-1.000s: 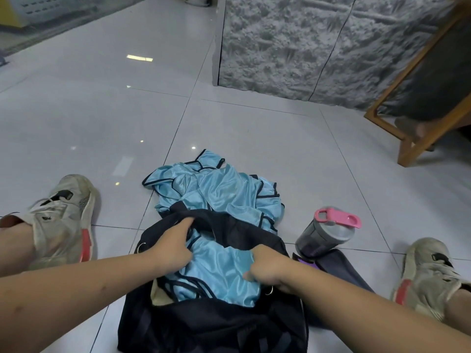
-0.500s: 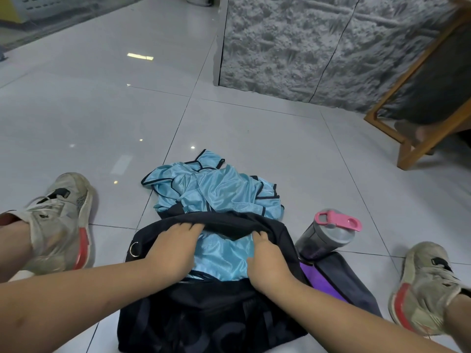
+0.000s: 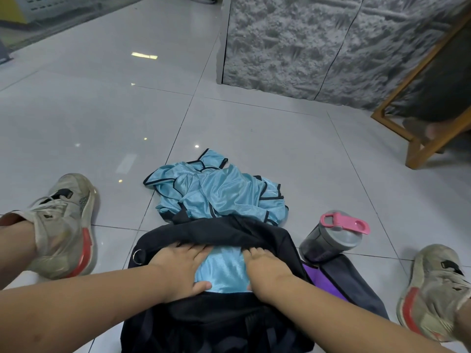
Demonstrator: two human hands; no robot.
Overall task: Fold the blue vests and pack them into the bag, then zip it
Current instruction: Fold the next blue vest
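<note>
i see both hands down on the open black bag (image 3: pixel 216 235), which lies on the tiled floor (image 3: pixel 254 128) between my two worn sneakers. the left hand (image 3: pixel 182 270) lies flat with its fingers spread and straight, pressing on the blue vest in the bag (image 3: pixel 221 271); its fingertips reach the bag's far lip and its thumb lies across the near edge of the fabric. the right hand (image 3: pixel 265 270) presses on the right side of the same vest, its fingers bent down at the far lip of the opening; i cannot tell whether they pinch anything. between the two hands a patch of shiny blue cloth shows inside the opening, which is unzipped. a loose pile of blue vests (image 3: pixel 216 193) with dark trim lies crumpled on the floor just beyond the bag, touching its far edge. a grey bottle (image 3: pixel 331 238) with a pink lid lies tilted just right of the bag, against a purple and dark pouch (image 3: pixel 328 284). a metal ring (image 3: pixel 139 256) shows at the bag's left end. a wooden frame (image 3: pixel 428 138) stands far right.
</note>
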